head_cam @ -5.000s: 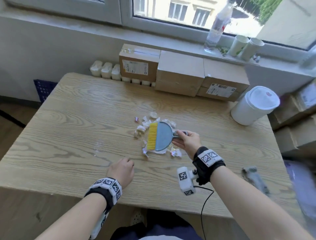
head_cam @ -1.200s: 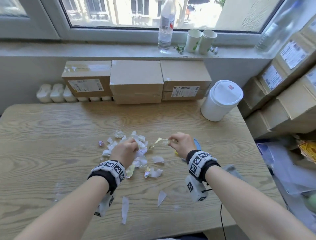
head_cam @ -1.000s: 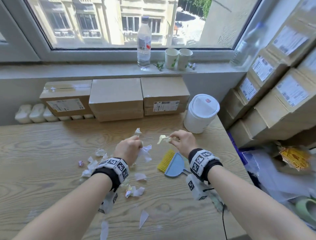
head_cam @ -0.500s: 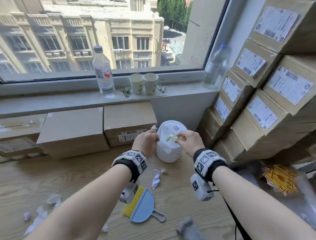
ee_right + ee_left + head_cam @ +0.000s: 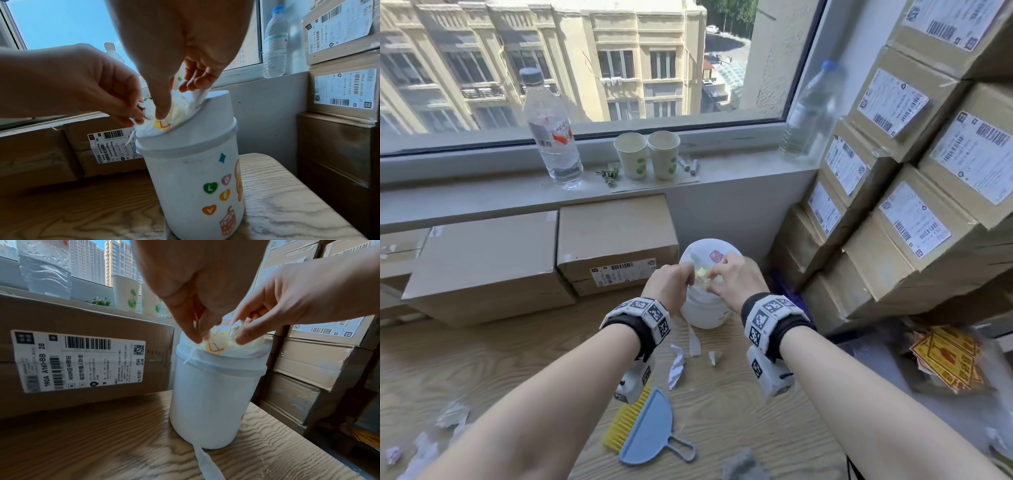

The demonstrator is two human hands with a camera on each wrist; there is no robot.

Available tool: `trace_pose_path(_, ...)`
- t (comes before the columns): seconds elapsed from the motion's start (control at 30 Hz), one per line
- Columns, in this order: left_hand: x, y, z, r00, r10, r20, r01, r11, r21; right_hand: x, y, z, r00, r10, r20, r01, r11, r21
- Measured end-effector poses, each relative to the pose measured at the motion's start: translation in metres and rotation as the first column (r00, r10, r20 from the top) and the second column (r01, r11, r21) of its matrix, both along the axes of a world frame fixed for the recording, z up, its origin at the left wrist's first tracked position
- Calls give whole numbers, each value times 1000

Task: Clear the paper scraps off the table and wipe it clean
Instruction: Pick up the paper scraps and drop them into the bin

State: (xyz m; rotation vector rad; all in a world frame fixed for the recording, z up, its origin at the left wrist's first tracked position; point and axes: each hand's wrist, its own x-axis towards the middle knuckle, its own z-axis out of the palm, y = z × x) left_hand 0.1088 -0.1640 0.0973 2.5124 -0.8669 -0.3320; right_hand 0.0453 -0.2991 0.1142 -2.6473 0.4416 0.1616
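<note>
A wad of white and yellow paper scraps (image 5: 218,342) sits in the mouth of the white lidded bin (image 5: 705,311) at the table's far right corner. My left hand (image 5: 686,278) pinches the wad's left side and my right hand (image 5: 714,279) pinches its right side, both directly above the bin (image 5: 195,178). The wrist views show the left hand (image 5: 200,337) and right hand (image 5: 174,100) with fingertips sunk into the wad (image 5: 179,112). Loose scraps (image 5: 676,366) lie on the wooden table (image 5: 739,411) just before the bin, and more scraps (image 5: 452,414) lie at the near left.
A blue hand brush with yellow bristles (image 5: 650,431) lies on the table near me, with a grey cloth (image 5: 743,466) beside it. Cardboard boxes (image 5: 616,240) line the back edge, and stacked boxes (image 5: 893,222) stand right. Bottles and paper cups (image 5: 647,154) stand on the sill.
The right hand put the brush down and both hands gathered scraps. They carried them right to the bin and now hold the wad in its mouth.
</note>
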Motion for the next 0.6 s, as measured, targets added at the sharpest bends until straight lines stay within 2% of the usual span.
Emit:
trace_pose_path(0.1,4,-3,-5,999,32,-14,-32,999,-19,6,3,-5,999,28,-19,-28,1000,6)
trace_pose_path(0.27,6,-7,-8,1000,21,-20,-21,999,-29,9,6,-7,999,28,36,-25,997,-67)
trace_pose_path(0.37,3,-9,-7,1000,-23,-3,22,1000,-18,8,6,-11,997,71,19,-69,992,-109)
trace_pose_path(0.5,-3,-6,-11,996,-80,45,83,993,-83,2,7,-13,994,106,22,-101,983,-156)
trace_pose_path(0.6,-7,-2,-15,991,-106,81,111,993,-51,1,8,-18,984,175,-17,-174,951,-257)
